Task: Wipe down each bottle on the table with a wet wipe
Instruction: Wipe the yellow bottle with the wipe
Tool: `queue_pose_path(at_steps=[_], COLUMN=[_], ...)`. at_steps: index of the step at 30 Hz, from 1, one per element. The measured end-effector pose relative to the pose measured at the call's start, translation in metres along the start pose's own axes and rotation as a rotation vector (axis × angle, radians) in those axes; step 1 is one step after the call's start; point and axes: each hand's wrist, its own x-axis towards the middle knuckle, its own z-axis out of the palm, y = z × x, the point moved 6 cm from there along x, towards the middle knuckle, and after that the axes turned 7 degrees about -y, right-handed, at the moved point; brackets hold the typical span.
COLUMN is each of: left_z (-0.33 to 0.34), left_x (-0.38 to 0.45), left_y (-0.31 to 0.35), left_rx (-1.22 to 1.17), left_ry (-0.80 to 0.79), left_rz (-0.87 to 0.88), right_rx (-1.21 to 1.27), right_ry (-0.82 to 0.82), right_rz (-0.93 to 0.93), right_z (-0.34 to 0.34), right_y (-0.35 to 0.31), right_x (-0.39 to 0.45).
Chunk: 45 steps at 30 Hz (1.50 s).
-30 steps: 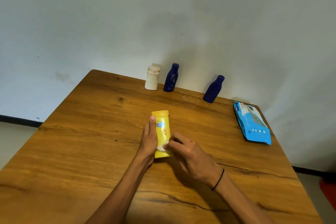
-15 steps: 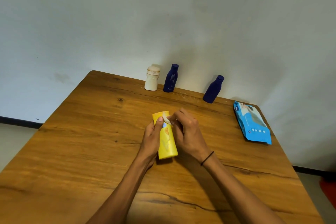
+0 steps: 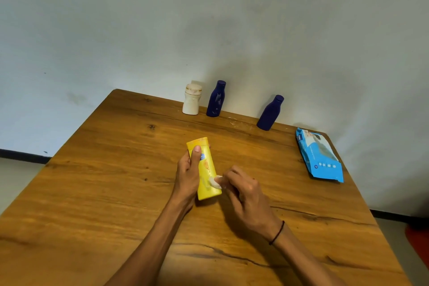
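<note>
The person's left hand [image 3: 189, 170] is gripping the yellow bottle [image 3: 205, 168], with the thumb lying along its front and the fingers curling round the back. The bottle is sitting in the middle of the wooden table [image 3: 116, 193], leaning away from the person. The right hand [image 3: 247, 195] is pinching a small white wet wipe [image 3: 215, 182] and pressing it on the lower part of the bottle. The bottle is looking like smooth, hard plastic, so I am guessing it is light and stiff and will not squash. Once it is wet it may be getting slippery, so holding it round the middle with the whole hand, as now, is looking like the safest way. Counting the bottles, there are four: one yellow bottle in the hands, and three standing at the far edge by the wall. Those are one white bottle [image 3: 191, 102], one dark blue bottle [image 3: 216, 99] just beside it, and a second dark blue bottle [image 3: 270, 112] standing apart to the right. There is one blue pack of wipes [image 3: 319, 157] lying flat near the right edge, and one wipe in use.
</note>
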Motion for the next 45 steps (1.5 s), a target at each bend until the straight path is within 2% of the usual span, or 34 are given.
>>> queue_pose_path(at_steps=[6,8,12,22,25,29,33,40,42,45], left_z=[0.013,0.008,-0.012,-0.021,-0.022,-0.026,-0.026,-0.026,-0.022,-0.018], left_x=[-0.005,-0.003,-0.002,0.002,0.0,0.001,0.0,0.002,0.002,0.002], left_y=[-0.007,-0.006,-0.001,-0.001,-0.003,-0.005,-0.003,-0.006,-0.004,-0.001], left_rx=[0.009,-0.004,0.015,0.075,0.068,0.088,0.138,0.136,0.113,0.083], left_ry=[-0.108,-0.045,0.209,0.313,0.325,0.338,0.343,0.339,0.308,0.27], left_rz=[0.013,0.02,0.043,0.074,0.074,0.064,0.082,0.065,0.077,0.081], right_rx=[0.0,0.033,0.035,-0.037,-0.1,-0.335,-0.544,-0.597,-0.554,-0.386], right_ry=[0.164,0.166,0.105,0.214,0.201,0.107,0.069,0.045,0.082,0.206], right_rz=[0.112,0.135,0.063,0.137,0.09,0.02,-0.142,-0.264,-0.237,-0.042], right_z=[-0.011,-0.009,0.005,0.009,0.017,0.03,0.036,0.038,0.034,0.024], right_y=[0.007,0.009,0.004,-0.002,-0.013,-0.02,-0.029,-0.028,-0.024,-0.012], right_x=[0.043,0.051,0.041,0.007,0.004,0.001,-0.002,-0.009,-0.008,-0.002])
